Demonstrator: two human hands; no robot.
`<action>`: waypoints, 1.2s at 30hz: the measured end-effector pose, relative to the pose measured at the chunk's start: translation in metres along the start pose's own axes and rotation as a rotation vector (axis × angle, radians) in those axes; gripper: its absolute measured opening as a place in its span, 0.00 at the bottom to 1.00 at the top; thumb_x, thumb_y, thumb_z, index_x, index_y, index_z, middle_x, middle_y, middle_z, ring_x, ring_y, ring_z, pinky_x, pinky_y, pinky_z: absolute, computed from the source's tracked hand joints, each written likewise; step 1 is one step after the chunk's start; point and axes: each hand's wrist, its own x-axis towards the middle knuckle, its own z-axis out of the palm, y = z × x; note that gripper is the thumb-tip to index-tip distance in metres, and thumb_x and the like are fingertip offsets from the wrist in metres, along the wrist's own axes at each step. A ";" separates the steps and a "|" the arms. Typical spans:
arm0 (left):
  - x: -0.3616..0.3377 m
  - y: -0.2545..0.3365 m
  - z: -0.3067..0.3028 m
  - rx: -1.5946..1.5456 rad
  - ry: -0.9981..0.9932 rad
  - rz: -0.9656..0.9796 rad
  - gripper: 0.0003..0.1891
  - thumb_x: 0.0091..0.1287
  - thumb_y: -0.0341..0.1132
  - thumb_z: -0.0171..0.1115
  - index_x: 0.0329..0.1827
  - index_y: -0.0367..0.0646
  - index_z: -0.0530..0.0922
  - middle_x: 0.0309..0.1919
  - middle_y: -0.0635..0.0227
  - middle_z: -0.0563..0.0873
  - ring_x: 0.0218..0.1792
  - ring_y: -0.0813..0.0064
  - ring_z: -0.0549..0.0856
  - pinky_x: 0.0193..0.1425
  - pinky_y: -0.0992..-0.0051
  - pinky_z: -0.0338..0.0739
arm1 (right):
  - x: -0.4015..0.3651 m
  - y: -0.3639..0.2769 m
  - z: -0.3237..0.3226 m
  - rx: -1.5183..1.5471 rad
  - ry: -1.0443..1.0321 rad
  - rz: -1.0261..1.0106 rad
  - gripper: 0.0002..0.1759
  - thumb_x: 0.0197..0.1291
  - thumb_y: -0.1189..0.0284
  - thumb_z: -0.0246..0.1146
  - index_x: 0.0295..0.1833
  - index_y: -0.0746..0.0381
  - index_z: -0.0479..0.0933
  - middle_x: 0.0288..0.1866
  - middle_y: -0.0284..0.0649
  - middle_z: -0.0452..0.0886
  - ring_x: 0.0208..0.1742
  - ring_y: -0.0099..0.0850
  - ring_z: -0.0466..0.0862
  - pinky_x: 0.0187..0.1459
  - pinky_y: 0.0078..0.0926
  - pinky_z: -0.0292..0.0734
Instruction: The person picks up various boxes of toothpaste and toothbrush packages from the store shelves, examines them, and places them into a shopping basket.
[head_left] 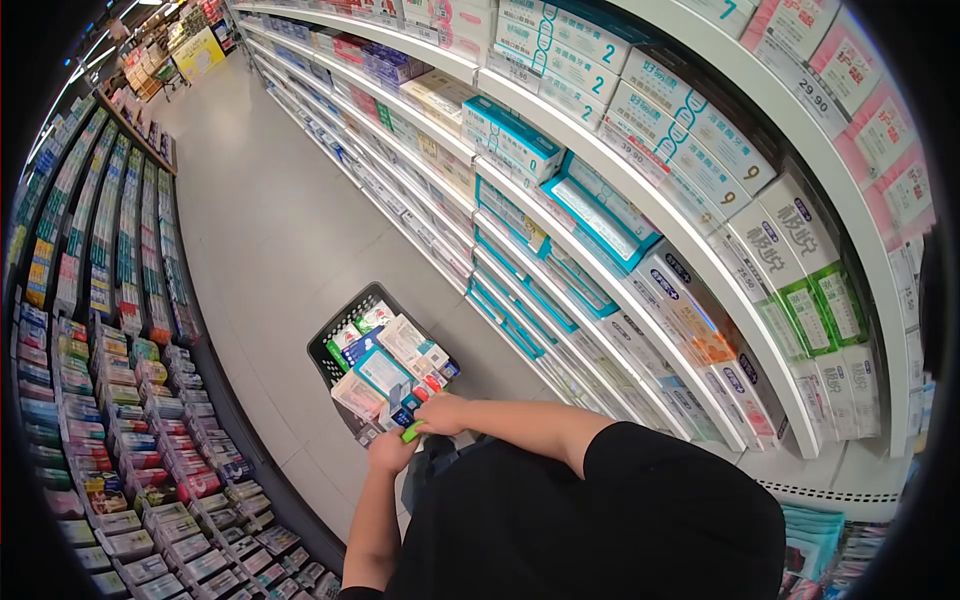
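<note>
Head view. Asker: Where are my hands?
Operator: My left hand [392,452] has its fingers closed around a green item [412,432]. My right hand [441,413] lies on boxes [405,345] in the black basket [322,352] just ahead, grip unclear. I judge I'm handling those boxes; next needs one pinched cleanly.

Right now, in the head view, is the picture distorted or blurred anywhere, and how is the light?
Head view: strong fisheye bend, so the shelves curve; black vignette at corners; even, bright light with no hard shadows; the left hand and right hand at the basket look slightly soft.
</note>
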 end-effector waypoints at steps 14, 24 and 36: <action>-0.068 0.022 0.070 -0.164 0.033 0.262 0.29 0.69 0.63 0.61 0.40 0.40 0.82 0.35 0.43 0.88 0.41 0.40 0.87 0.46 0.47 0.81 | -0.103 -0.033 0.059 -0.039 0.169 0.107 0.19 0.72 0.50 0.59 0.49 0.54 0.82 0.46 0.39 0.82 0.57 0.41 0.81 0.61 0.44 0.74; -0.121 0.039 0.113 -0.145 0.005 0.305 0.29 0.70 0.63 0.60 0.40 0.40 0.82 0.36 0.44 0.88 0.43 0.42 0.88 0.46 0.48 0.81 | -0.168 -0.064 0.125 -0.021 0.412 0.191 0.19 0.68 0.54 0.64 0.53 0.56 0.82 0.48 0.39 0.81 0.59 0.42 0.79 0.65 0.44 0.72; -0.191 0.069 0.159 -0.040 0.062 0.204 0.32 0.67 0.67 0.61 0.35 0.41 0.83 0.32 0.46 0.89 0.39 0.44 0.89 0.44 0.50 0.83 | -0.383 -0.064 -0.128 -0.692 1.220 0.791 0.26 0.60 0.63 0.73 0.60 0.63 0.77 0.54 0.48 0.80 0.57 0.48 0.79 0.61 0.48 0.74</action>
